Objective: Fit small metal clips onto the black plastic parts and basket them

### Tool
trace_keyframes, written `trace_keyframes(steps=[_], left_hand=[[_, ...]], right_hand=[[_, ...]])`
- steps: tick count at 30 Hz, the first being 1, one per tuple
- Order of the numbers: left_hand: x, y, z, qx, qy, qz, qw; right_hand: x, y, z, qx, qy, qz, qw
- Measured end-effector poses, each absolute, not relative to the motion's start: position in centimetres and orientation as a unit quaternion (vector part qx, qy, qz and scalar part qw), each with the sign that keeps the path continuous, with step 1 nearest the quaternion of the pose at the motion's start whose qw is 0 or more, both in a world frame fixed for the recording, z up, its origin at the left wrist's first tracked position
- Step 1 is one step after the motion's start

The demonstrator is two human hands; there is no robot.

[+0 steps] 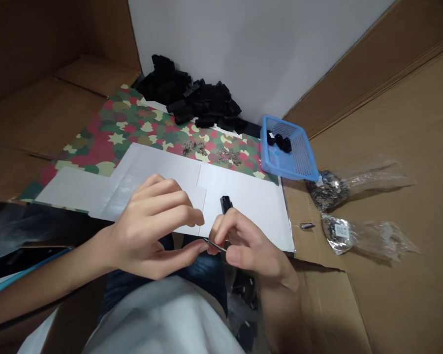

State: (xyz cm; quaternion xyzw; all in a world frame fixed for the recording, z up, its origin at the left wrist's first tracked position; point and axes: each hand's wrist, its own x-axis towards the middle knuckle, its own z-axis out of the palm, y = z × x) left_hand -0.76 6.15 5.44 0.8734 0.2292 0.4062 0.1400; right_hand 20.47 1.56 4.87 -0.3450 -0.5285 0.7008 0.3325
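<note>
My right hand (pixel 249 243) pinches a small black plastic connector housing (pixel 226 204) upright between its thumb and fingers. My left hand (pixel 151 228) is curled, its thumb and index finger shut on a thin dark metal terminal (pixel 214 244). That terminal's far end reaches my right thumb, and the housing stands a little above it. Both hands are over the near edge of white paper sheets (pixel 243 201), and the fingers hide the housing's lower part.
A heap of black housings (pixel 186 93) lies against a white wall, behind a camouflage cloth (pixel 133 128). A blue plastic basket (pixel 288 147) holds several housings. Small piles of metal terminals (pixel 188 146) lie on the cloth. Two plastic bags of terminals (pixel 328 189) rest on cardboard at right.
</note>
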Motion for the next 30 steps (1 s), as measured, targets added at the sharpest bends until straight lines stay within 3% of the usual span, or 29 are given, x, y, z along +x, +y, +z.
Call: trace_keyframes(steps=[7, 12, 21, 25, 30], left_hand=[[-1.7, 7.2, 5.6, 0.904, 0.238, 0.345, 0.085], [-2.6, 8.9, 5.8, 0.918, 0.256, 0.277, 0.121], [4.4, 12.9, 1.0, 0.981, 0.155, 0.102, 0.058], [7.4, 14.0, -1.1, 0.983, 0.119, 0.063, 0.122], [8.1, 14.0, -1.5, 0.908, 0.182, 0.073, 0.369]], right_hand=[[20.0, 1.1, 6.6, -0.416, -0.597, 0.591, 0.35], [21.8, 1.2, 4.9, -0.437, -0.578, 0.582, 0.368], [26.6, 0.0, 0.2, -0.473, -0.345, 0.612, 0.532], [27.2, -1.0, -0.6, -0.476, -0.269, 0.615, 0.568], [27.5, -1.4, -0.6, -0.494, -0.254, 0.591, 0.585]])
